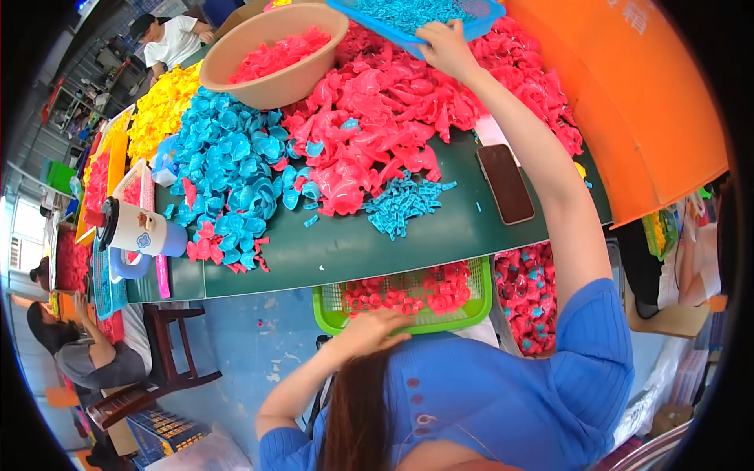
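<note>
My right hand (449,49) reaches far over the table, its fingers closed on the near rim of a blue plastic basket (479,30). Small blue pieces (408,11) fill that basket. Down in my lap area, my left hand (371,333) rests at the near edge of a green-rimmed basket (484,302), fingers stretched out and slightly apart. Small red-pink ring-like parts (448,289) lie in this basket, just beyond the fingers. Between the hands spreads a large heap of glossy pink plastic parts (369,125), with a small pile of blue pieces (404,206) in front.
Blue cup-shaped parts (228,149) and yellow parts (161,106) are heaped leftward. A tan basin (314,59) holds pink parts. A phone (505,184) lies near the table's right edge. A white tumbler (133,228) stands left. An orange panel (628,94) rises right. Other people sit leftward.
</note>
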`<action>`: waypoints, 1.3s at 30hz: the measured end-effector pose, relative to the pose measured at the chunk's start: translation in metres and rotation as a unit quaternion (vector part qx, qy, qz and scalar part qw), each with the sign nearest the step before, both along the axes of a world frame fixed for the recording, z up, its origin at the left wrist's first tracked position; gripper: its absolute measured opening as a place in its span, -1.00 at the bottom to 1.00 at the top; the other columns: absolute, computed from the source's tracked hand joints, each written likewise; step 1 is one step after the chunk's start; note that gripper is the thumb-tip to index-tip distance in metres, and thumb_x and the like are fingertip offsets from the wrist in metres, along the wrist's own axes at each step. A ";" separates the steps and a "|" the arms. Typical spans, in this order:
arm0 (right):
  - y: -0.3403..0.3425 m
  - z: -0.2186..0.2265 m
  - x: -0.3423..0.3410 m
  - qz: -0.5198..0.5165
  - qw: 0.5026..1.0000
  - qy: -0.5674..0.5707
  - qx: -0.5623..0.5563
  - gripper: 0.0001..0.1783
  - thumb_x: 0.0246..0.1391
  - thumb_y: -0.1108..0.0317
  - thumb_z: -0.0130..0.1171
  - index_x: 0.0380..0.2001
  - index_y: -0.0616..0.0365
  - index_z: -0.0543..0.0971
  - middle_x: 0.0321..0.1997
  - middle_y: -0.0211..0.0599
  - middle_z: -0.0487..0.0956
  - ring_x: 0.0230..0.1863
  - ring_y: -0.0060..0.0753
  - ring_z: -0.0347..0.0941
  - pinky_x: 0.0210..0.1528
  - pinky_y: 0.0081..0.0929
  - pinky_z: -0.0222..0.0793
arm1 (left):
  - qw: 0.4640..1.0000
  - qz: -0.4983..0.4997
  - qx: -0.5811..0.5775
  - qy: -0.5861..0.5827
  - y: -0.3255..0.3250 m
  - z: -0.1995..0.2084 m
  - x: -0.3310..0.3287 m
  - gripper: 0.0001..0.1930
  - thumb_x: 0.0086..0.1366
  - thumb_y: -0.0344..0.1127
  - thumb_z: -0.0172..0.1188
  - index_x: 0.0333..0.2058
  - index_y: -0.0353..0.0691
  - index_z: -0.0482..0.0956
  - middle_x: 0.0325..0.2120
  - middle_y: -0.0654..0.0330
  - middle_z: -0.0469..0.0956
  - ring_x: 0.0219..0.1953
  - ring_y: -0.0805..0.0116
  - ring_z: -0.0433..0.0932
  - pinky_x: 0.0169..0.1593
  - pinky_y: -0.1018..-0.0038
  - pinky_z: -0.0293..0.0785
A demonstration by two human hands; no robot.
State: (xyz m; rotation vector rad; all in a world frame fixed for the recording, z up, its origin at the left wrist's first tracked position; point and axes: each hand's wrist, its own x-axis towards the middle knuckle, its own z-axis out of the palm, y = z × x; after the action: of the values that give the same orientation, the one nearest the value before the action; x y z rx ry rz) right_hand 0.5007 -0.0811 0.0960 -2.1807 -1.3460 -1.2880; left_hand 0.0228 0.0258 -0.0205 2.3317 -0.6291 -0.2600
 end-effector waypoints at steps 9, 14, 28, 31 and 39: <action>0.052 -0.019 0.036 -0.169 0.981 0.093 -0.007 -0.70 -0.23 -0.07 0.19 -0.57 -0.11 0.61 -0.56 -0.36 0.55 -0.40 -0.36 0.47 -0.27 -0.26 0.06 | 0.999 0.028 0.030 -0.031 -0.019 -0.026 -0.007 -0.65 0.13 -0.02 0.10 -0.16 -0.05 0.49 -0.31 0.25 0.54 -0.29 0.30 0.54 -0.41 0.37 0.51; 0.048 -0.011 0.041 -0.151 0.981 0.103 -0.059 -0.72 -0.16 0.01 0.14 -0.49 -0.05 0.59 -0.53 -0.26 0.54 -0.33 -0.17 0.47 -0.06 -0.01 0.09 | 0.999 0.031 0.021 -0.027 -0.020 -0.026 -0.007 -0.64 0.12 -0.02 0.10 -0.15 -0.04 0.49 -0.32 0.26 0.55 -0.32 0.30 0.54 -0.41 0.37 0.52; -0.074 -0.018 -0.058 -0.099 0.964 0.246 0.017 -0.64 -0.14 0.11 0.20 -0.23 -0.03 0.53 -0.16 -0.35 0.48 -0.06 -0.30 0.38 0.00 -0.18 0.22 | 1.000 0.009 -0.013 0.021 -0.031 -0.023 -0.030 -0.61 0.15 -0.11 0.09 -0.06 -0.12 0.45 -0.17 0.11 0.51 -0.14 0.15 0.49 -0.14 0.28 0.45; -0.090 -0.044 -0.090 -0.142 0.897 0.411 -0.078 -0.58 -0.17 0.11 0.21 -0.17 -0.06 0.50 -0.10 -0.31 0.43 0.00 -0.27 0.32 -0.10 -0.26 0.32 | 0.998 -0.017 -0.021 0.063 -0.034 -0.014 -0.033 -0.58 0.17 -0.09 0.07 -0.04 -0.14 0.43 -0.13 0.08 0.48 -0.09 0.11 0.46 -0.08 0.26 0.42; -0.095 -0.093 -0.104 -0.047 0.959 0.278 -0.017 -0.71 -0.20 0.41 0.22 -0.29 0.12 0.54 -0.32 -0.16 0.36 -0.25 -0.09 0.37 -0.16 -0.33 0.34 | 0.991 -0.063 -0.045 0.108 -0.040 -0.015 -0.045 -0.56 0.17 -0.04 0.05 -0.03 -0.13 0.43 -0.11 0.06 0.47 -0.09 0.08 0.45 -0.07 0.28 0.41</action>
State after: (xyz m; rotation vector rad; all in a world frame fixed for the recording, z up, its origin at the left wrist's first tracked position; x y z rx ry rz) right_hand 0.3968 -0.1764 0.0028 -2.3991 -1.0499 -0.5952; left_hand -0.0224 -0.0142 -0.0357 2.1436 -0.6666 -0.5245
